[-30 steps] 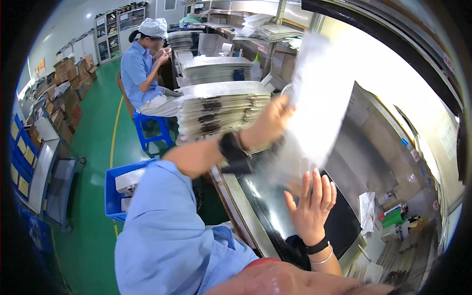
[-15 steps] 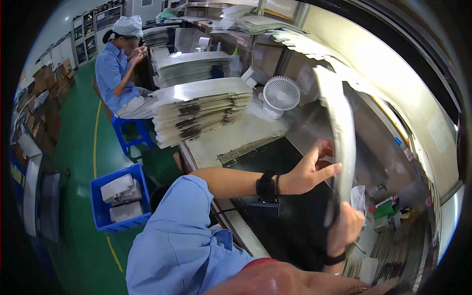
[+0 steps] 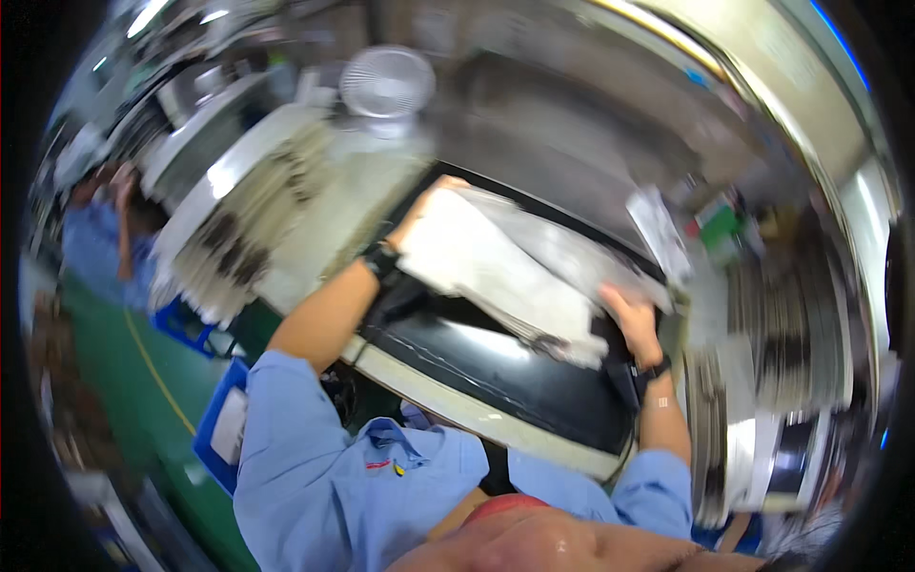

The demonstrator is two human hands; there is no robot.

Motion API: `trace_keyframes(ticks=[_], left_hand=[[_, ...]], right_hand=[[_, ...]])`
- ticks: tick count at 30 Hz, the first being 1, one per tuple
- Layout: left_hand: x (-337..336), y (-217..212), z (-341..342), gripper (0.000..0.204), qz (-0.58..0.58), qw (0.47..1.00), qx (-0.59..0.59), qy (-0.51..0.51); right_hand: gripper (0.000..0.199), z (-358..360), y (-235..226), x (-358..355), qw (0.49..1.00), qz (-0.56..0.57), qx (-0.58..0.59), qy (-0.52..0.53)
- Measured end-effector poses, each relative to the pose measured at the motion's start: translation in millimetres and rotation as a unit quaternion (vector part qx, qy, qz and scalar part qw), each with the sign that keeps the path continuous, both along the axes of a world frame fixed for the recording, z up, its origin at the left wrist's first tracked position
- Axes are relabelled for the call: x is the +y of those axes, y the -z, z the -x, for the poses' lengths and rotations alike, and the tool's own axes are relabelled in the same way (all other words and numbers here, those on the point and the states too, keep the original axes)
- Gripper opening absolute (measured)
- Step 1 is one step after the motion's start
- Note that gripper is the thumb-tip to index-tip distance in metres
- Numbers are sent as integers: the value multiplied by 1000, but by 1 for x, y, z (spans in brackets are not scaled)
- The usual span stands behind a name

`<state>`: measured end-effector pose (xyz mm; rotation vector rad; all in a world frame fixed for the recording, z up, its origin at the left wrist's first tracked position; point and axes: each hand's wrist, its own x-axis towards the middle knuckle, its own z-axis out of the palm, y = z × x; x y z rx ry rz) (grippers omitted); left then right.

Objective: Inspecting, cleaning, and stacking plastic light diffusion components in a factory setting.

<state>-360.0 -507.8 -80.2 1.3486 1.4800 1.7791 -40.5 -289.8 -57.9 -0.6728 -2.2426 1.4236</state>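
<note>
Over the black work surface point(image 3: 477, 377), I hold a bundle of thin white sheets point(image 3: 496, 267) between both hands. The sheets have uneven edges and spread into a white layer and a greyer one behind it; motion blurs them. My left hand point(image 3: 431, 208) grips their far left end, its fingers partly hidden. At the right end, my right hand point(image 3: 631, 319) has its thumb on top while the other fingers are out of sight beneath. The sheets slant down toward the right, and a dark smudge marks their near edge.
Tall stacks of white sheets point(image 3: 253, 205) stand on the left of the bench, beside a white fan point(image 3: 388, 84). More stacked sheets point(image 3: 777, 315) are at the right. A co-worker point(image 3: 110, 234) sits far left, near a blue bin point(image 3: 217, 448) on the green floor.
The view has swung rightward and is blurred. The sheets, upright and curved on edge before, now lie nearly flat above the black surface. My hands have moved apart to opposite ends.
</note>
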Motion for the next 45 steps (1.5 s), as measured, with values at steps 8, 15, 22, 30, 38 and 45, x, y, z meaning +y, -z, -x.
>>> trace_keyframes(ticks=[8, 15, 22, 30, 38, 45], left_hand=[[-12, -25, -8, 129, 31, 968, 247, -40], [-99, -40, -44, 60, 126, 910, 394, 27], [-158, -35, -126, 42, 100, 805, 576, 101], [-122, -32, -145, 32, 19, 885, 450, 115], [-70, -41, -67, 21, 40, 989, 19, -139], [-8, -8, -29, 22, 53, 985, -76, -147]], right_hand=[[26, -1, 7, 6, 992, 68, 106, -12], [38, -1, -1, 12, 988, 124, 91, -28], [34, -1, 4, 14, 985, 145, 72, -55], [42, -11, 2, 21, 985, 160, 53, -37], [29, -25, 43, 72, 968, 227, 49, -95], [60, -42, 26, 62, 950, 43, -258, -172]])
